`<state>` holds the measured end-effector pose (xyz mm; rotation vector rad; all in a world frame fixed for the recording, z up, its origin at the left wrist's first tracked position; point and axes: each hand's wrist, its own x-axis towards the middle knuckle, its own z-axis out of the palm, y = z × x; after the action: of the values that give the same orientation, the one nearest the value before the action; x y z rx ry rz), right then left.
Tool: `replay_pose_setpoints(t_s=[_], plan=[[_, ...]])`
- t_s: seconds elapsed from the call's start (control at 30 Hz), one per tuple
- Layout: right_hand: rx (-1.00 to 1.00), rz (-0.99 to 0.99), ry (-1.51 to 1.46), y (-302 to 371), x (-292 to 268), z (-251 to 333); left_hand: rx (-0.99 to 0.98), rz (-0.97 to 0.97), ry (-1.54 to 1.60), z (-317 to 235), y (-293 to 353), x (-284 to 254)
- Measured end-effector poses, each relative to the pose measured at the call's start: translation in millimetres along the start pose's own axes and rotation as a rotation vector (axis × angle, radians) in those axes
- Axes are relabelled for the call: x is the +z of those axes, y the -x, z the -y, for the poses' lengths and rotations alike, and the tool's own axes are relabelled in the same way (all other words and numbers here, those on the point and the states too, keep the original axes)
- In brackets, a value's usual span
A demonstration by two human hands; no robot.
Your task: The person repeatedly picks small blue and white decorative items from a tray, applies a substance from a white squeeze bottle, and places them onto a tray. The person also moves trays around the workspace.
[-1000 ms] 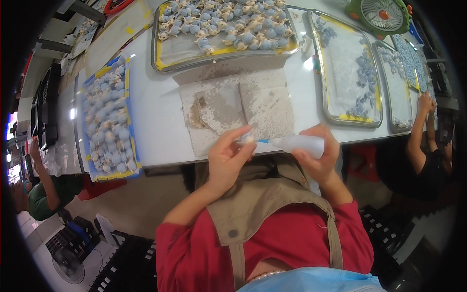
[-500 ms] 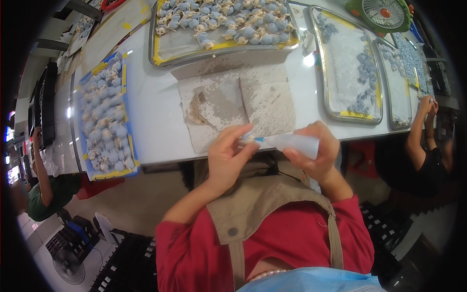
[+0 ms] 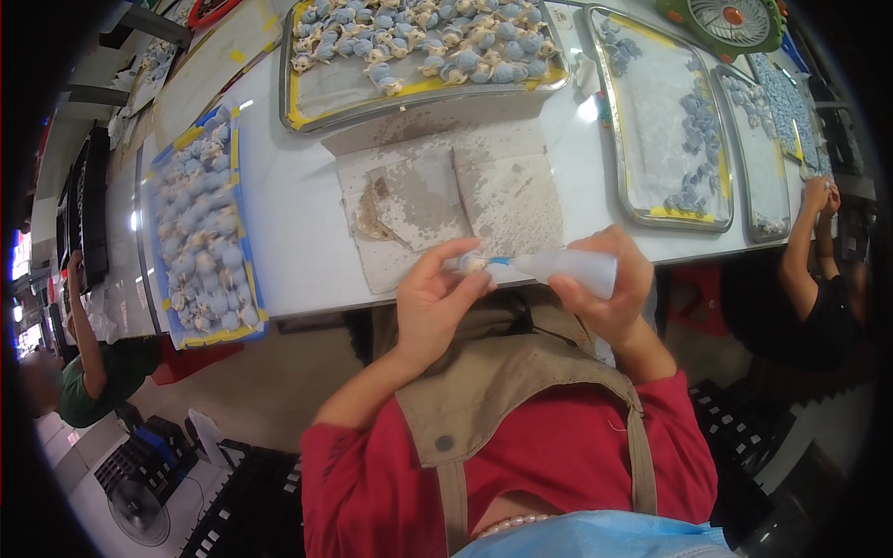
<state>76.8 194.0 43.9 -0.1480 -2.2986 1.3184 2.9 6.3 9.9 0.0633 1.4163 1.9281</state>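
Note:
My left hand (image 3: 435, 296) pinches a small blue-and-cream figurine (image 3: 473, 261) between thumb and fingertips. My right hand (image 3: 609, 286) is wrapped round a translucent white squeeze bottle (image 3: 579, 271), held nearly level. Its blue nozzle (image 3: 499, 260) points left and ends right beside the figurine; I cannot tell whether they touch. Both hands are over the near edge of the white table, just below a stained, unfolded piece of cardboard (image 3: 512, 200).
A metal tray (image 3: 326, 104) of similar figurines stands beyond the cardboard. A blue tray (image 3: 263, 316) full of them lies left. On the right, a metal tray (image 3: 642, 177) holds blue pieces, beside a green fan (image 3: 730, 23). People sit at both sides.
The nozzle has drawn back slightly to the right from the figurine, and the bottle lies a little more level. My left hand has barely moved. The view has shifted slightly.

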Motion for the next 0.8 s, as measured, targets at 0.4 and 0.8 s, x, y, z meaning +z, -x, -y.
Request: replay_pose_setpoints(t_s=[0.4, 0.8], plan=[[-0.011, 0.007, 0.032, -0.2, 3.7, -6.6, -0.013, 0.018, 0.002, -1.1, 0.9, 2.1], [0.161, -0.130, -0.162, -2.7, 11.3, -20.5, -0.056, -0.010, 0.100, 1.0, -1.1, -5.8]])
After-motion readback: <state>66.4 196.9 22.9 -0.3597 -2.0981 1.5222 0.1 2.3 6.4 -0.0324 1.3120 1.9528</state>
